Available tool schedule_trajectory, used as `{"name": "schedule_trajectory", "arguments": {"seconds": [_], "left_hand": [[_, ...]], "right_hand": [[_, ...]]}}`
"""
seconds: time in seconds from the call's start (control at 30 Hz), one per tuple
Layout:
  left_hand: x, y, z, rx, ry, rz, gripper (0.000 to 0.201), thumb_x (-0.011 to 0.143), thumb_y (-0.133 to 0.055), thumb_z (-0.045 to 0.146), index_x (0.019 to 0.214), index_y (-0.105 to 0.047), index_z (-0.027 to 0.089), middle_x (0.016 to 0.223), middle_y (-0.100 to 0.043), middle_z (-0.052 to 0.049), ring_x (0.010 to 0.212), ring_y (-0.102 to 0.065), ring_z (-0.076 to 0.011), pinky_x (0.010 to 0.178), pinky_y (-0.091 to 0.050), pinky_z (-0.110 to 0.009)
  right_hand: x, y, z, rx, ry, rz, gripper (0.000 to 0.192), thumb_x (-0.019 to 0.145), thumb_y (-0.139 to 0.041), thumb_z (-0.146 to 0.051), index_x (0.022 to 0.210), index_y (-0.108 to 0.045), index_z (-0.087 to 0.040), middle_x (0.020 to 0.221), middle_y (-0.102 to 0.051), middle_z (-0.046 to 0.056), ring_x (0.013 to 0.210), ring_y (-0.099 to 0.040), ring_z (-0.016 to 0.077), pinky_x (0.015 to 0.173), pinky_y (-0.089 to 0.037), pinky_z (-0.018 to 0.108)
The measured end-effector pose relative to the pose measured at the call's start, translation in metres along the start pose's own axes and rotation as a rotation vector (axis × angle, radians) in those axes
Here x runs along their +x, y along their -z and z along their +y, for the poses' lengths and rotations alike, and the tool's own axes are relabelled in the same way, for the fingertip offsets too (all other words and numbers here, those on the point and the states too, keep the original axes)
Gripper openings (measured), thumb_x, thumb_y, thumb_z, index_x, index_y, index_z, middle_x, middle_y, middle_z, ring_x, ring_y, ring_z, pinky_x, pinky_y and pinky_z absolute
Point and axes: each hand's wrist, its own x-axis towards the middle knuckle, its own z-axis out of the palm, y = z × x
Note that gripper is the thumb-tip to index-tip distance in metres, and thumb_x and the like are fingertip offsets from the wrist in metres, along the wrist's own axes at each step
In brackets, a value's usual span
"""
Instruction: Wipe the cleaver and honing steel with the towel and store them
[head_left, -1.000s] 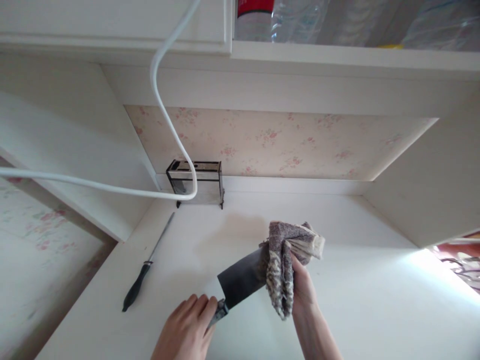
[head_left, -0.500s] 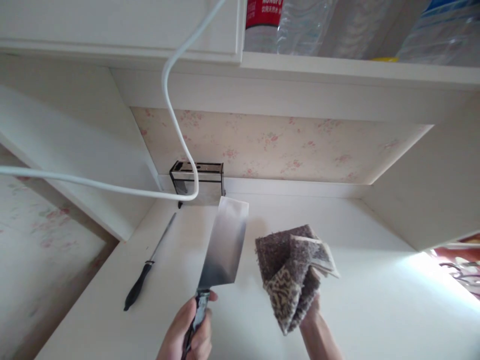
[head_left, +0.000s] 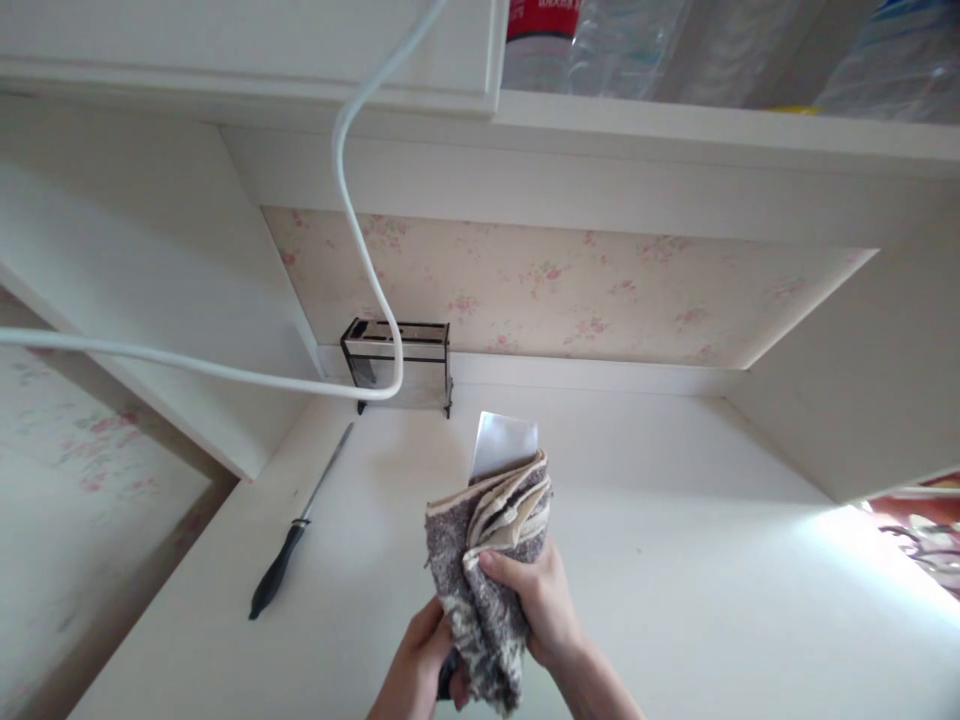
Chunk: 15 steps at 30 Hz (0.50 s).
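At the lower middle of the view, my left hand (head_left: 424,650) is closed round the black handle of a cleaver (head_left: 502,443). Only the top end of its wide, shiny blade shows. A folded brown and cream patterned cloth (head_left: 487,580) covers the rest of the blade and most of the handle. My right hand (head_left: 541,600) grips this cloth with the thumb on top, pressing it over the blade. The cloth's lower end hangs in front of the left hand's fingers and partly hides them.
A honing steel (head_left: 289,550) with a black handle lies left on the white counter (head_left: 675,560). By the back wall stands a metal knife block (head_left: 401,370). A white cable (head_left: 352,230) loops across the near view. Plastic bottles (head_left: 540,50) sit on the shelf above.
My right hand has brought the cloth left onto the cleaver, hiding most of the blade. The cleaver has shifted slightly right and stays in my left hand.
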Motion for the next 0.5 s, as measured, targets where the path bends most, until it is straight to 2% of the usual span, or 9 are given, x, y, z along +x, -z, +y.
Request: {"name": "schedule_trajectory", "arguments": {"seconds": [0.1, 0.23, 0.4, 0.5], "left_hand": [[-0.001, 0.007, 0.002, 0.049, 0.071, -0.067, 0.054, 0.073, -0.058, 0.071, 0.073, -0.047, 0.018, 0.048, -0.039, 0.009, 0.034, -0.028, -0.0033, 0.036, -0.024, -0.018], [-0.006, 0.024, 0.01, 0.129, 0.184, -0.169, 0.054, 0.076, -0.053, 0.071, 0.087, -0.05, 0.018, 0.049, -0.036, 0.01, 0.033, -0.022, -0.0024, 0.037, -0.015, -0.018], [-0.017, 0.042, 0.021, 0.278, 0.213, -0.247, 0.057, 0.08, -0.049, 0.07, 0.093, -0.056, 0.015, 0.051, -0.035, 0.009, 0.036, -0.02, -0.0025, 0.04, -0.012, -0.021], [-0.026, 0.046, 0.029, 0.35, 0.213, -0.237, 0.057, 0.08, -0.048, 0.071, 0.091, -0.057, 0.015, 0.051, -0.035, 0.008, 0.039, -0.021, -0.0039, 0.041, -0.012, -0.021]], "right_hand": [[0.003, 0.007, -0.002, 0.033, -0.051, 0.029, 0.05, 0.064, -0.082, -0.021, 0.109, -0.064, -0.011, 0.103, -0.07, 0.013, 0.086, -0.068, 0.0264, 0.08, -0.054, 0.04], [0.011, 0.017, -0.013, 0.057, -0.056, 0.11, 0.048, 0.063, -0.082, -0.021, 0.107, -0.065, -0.011, 0.095, -0.072, 0.012, 0.079, -0.069, 0.026, 0.073, -0.056, 0.037], [0.026, 0.031, -0.032, 0.072, -0.025, 0.203, 0.049, 0.064, -0.082, -0.021, 0.109, -0.064, -0.012, 0.089, -0.073, 0.009, 0.073, -0.07, 0.0245, 0.069, -0.057, 0.035], [0.038, 0.039, -0.046, 0.08, 0.011, 0.258, 0.051, 0.062, -0.082, -0.021, 0.109, -0.065, -0.014, 0.087, -0.074, 0.008, 0.072, -0.071, 0.0247, 0.067, -0.057, 0.034]]}}
